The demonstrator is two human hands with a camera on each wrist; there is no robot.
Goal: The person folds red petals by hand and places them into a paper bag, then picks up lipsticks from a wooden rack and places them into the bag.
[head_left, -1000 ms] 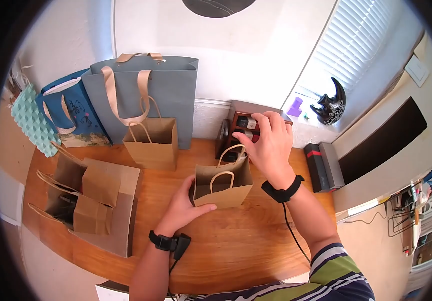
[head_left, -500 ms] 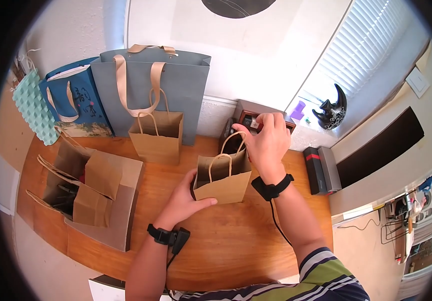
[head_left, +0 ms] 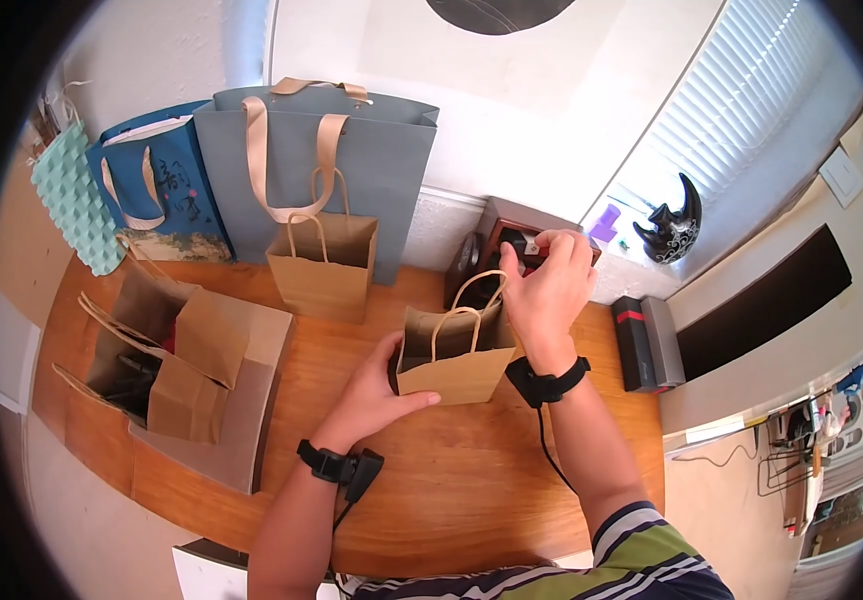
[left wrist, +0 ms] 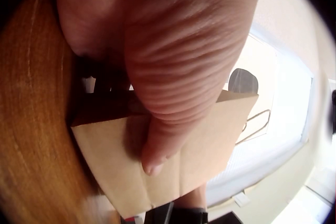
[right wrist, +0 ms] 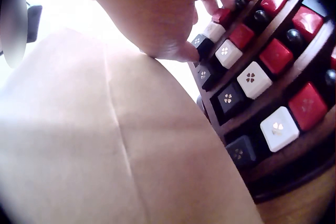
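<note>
Small brown paper bag [head_left: 461, 375] stood upright on wooden table [head_left: 441, 480], 2 handles raised, just in front of dark rack [head_left: 531, 216]. Bag's left side gripped by left hand [head_left: 371, 395], thumb pressed on front wall. Right hand [head_left: 551, 295] held at rack, fingers bent, thumb tip beside black piece [right wrist: 202, 42]; whether anything is pinched cannot be told. Behind, large grey bag [head_left: 391, 170] seen.

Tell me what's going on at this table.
A person's left hand grips a small brown paper bag over the wooden table. The right hand is up against the black, white and red pieces in a dark rack; whether it pinches one is unclear. A similar bag stands before a large grey bag.
</note>
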